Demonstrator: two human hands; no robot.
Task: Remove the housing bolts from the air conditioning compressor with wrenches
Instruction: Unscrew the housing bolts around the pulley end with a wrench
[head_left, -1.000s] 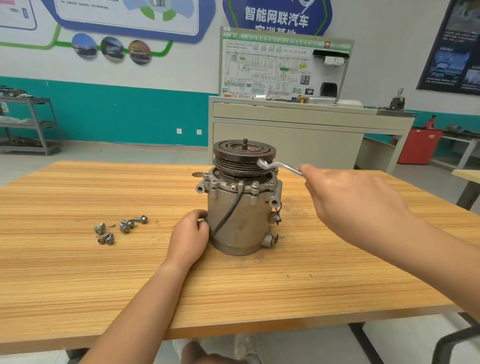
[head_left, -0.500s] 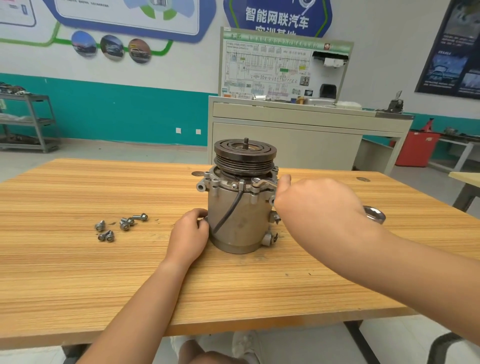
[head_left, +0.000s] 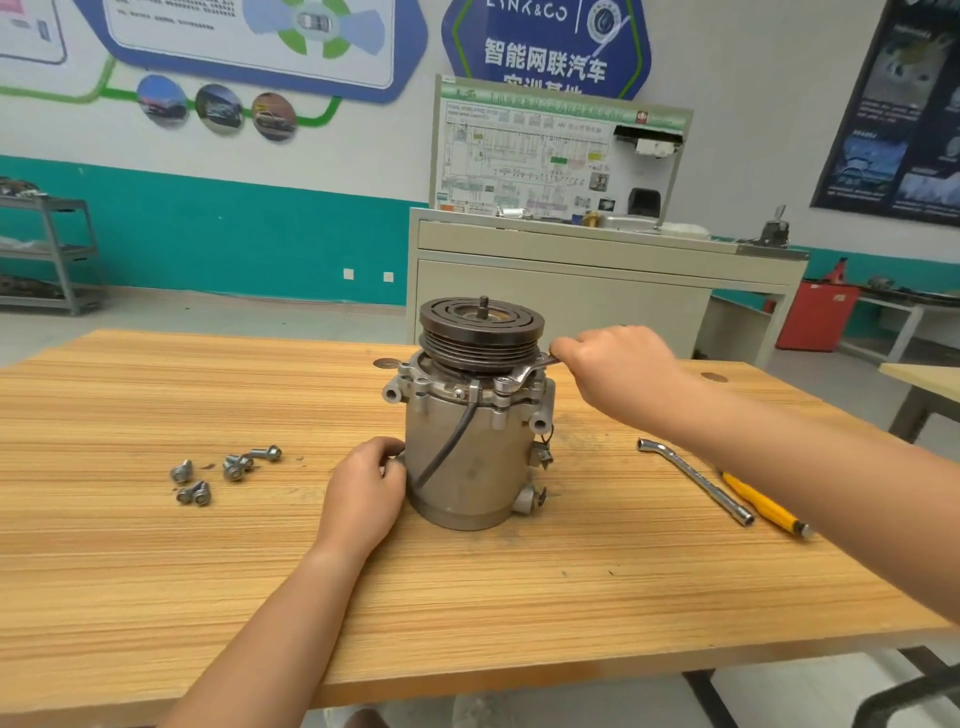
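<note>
While the compressor (head_left: 470, 457) stands upright on the table (head_left: 156, 571), well apart from every edge, the left hand (head_left: 363, 486) curls round its side at 9 o'clock. The right hand (head_left: 615, 364), at 2 o'clock, pinches a wrench (head_left: 524, 375) resting on its top rim. Bolts (head_left: 223, 473) lie at 9 o'clock; a bent wrench (head_left: 696, 480) and yellow tool (head_left: 763, 504) at 3 o'clock.

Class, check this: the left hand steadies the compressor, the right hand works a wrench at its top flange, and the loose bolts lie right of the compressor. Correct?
One slip: in the head view the loose bolts lie left of the compressor, not right. The left hand does steady it, and the right hand does work the wrench.
</note>
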